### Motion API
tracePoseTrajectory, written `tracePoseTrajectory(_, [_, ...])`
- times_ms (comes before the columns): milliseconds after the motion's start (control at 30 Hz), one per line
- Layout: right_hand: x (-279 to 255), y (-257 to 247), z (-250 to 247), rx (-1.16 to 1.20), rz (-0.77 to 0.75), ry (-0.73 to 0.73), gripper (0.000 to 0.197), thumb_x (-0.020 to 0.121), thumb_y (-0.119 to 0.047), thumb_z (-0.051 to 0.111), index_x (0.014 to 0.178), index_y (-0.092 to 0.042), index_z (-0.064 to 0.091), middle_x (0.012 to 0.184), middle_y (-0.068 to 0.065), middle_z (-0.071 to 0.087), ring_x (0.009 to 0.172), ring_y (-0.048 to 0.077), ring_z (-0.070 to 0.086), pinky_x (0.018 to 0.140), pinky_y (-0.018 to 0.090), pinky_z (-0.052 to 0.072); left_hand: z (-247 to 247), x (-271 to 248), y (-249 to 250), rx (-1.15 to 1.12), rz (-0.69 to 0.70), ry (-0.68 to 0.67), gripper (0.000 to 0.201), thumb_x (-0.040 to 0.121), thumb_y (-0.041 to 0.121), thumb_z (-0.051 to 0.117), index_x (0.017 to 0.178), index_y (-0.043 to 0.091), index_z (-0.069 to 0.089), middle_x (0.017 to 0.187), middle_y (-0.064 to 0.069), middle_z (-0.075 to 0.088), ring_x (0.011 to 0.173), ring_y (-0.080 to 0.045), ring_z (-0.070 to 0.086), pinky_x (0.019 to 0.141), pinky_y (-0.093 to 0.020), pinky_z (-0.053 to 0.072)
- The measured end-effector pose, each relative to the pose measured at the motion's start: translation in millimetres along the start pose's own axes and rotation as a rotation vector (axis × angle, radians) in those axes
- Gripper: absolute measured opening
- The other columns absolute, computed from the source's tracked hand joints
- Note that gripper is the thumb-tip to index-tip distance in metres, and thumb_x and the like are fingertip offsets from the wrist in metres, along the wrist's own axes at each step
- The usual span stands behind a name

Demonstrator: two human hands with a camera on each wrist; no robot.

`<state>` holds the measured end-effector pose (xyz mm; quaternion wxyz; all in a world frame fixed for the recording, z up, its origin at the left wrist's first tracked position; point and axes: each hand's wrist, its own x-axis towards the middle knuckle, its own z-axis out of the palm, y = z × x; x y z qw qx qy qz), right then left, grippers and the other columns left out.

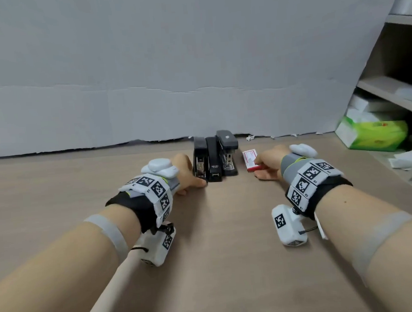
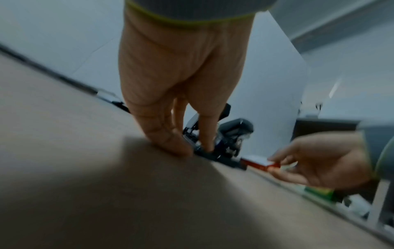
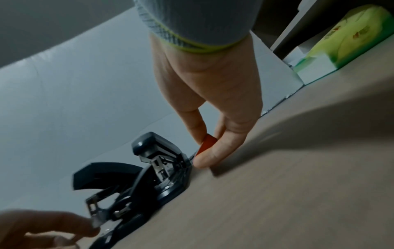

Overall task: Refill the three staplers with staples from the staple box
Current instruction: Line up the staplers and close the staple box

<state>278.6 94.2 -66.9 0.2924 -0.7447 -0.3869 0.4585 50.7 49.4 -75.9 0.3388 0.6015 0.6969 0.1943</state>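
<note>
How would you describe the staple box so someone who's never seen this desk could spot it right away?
Look along the brown table to the grey backdrop, where three dark staplers stand side by side. Just to their right lies the staple box, its near end pinched by the right hand. It is the only small, flat red-and-white thing there; its neighbours are all black or dark grey.

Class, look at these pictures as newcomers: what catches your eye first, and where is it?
Three dark staplers stand side by side against the grey backdrop. The left hand touches the leftmost one, while the right hand pinches the red-and-white staple box beside them. A bright green box sits on the shelf at right.
</note>
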Motion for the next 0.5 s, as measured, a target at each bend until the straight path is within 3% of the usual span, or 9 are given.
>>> tracePoseTrajectory(67, [9.3,-1.5,1.1,-0.14,-0.016,0.032,0.009,0.091,-0.006,0.057,0.083,-0.005,0.054,0.066,0.012,0.058,0.052,0.021,0.056,0.043,0.026,0.051,2.3,7.2,2.3,0.0,0.014,-0.017,0.037,0.071,0.023,0.084,0.085,0.009,0.054,0.067,-0.01,0.062,0.056,-0.023,0.061,0.056,-0.039,0.06])
tracePoseTrajectory(133, [16.7,-4.0,1.3,-0.221,-0.023,0.049,0.011,0.088,-0.01,0.059,0.079,-0.005,0.056,0.06,0.011,0.055,0.05,0.021,0.051,0.051,0.031,0.05,3.9,13.1,6.0,0.003,0.025,-0.008,0.033,0.073,0.021,0.082,0.074,0.013,0.05,0.058,-0.005,0.059,0.05,-0.018,0.057,0.048,-0.032,0.056])
tracePoseTrajectory(267, [19.5,-4.9,-0.9,-0.278,-0.02,0.066,0.015,0.084,-0.014,0.065,0.073,-0.005,0.058,0.059,0.01,0.055,0.055,0.024,0.051,0.058,0.033,0.048,3.3,16.7,8.8,0.028,0.03,0.01,0.03,0.075,0.021,0.081,0.078,0.008,0.055,0.055,-0.006,0.058,0.045,-0.017,0.056,0.041,-0.028,0.053])
tracePoseTrajectory(333, [16.2,-5.8,-1.6,-0.288,-0.071,0.103,0.02,0.079,-0.02,0.069,0.07,-0.005,0.058,0.061,0.012,0.056,0.06,0.027,0.054,0.063,0.038,0.05,2.8,13.1,9.1,0.031,0.029,-0.005,0.034,0.074,0.022,0.082,0.088,0.005,0.057,0.059,-0.008,0.06,0.047,-0.018,0.057,0.045,-0.03,0.056])
tracePoseTrajectory(433, [-1.7,-12.7,-6.0,-0.338,-0.145,0.164,0.028,0.073,-0.03,0.07,0.077,-0.004,0.059,0.073,0.014,0.065,0.068,0.03,0.064,0.075,0.042,0.056,-4.1,-3.2,6.1,0.086,0.018,-0.018,0.045,0.07,0.033,0.084,0.091,0.006,0.054,0.069,-0.012,0.066,0.058,-0.024,0.062,0.062,-0.038,0.06])
tracePoseTrajectory(500, [-19.3,-21.4,-7.4,-0.242,-0.245,0.123,0.024,0.074,-0.026,0.069,0.081,-0.005,0.059,0.077,0.012,0.065,0.068,0.027,0.063,0.068,0.035,0.052,-15.3,-11.7,3.1,0.17,0.066,0.028,0.048,0.072,0.047,0.078,0.091,0.007,0.06,0.071,-0.005,0.072,0.063,-0.023,0.069,0.068,-0.035,0.06])
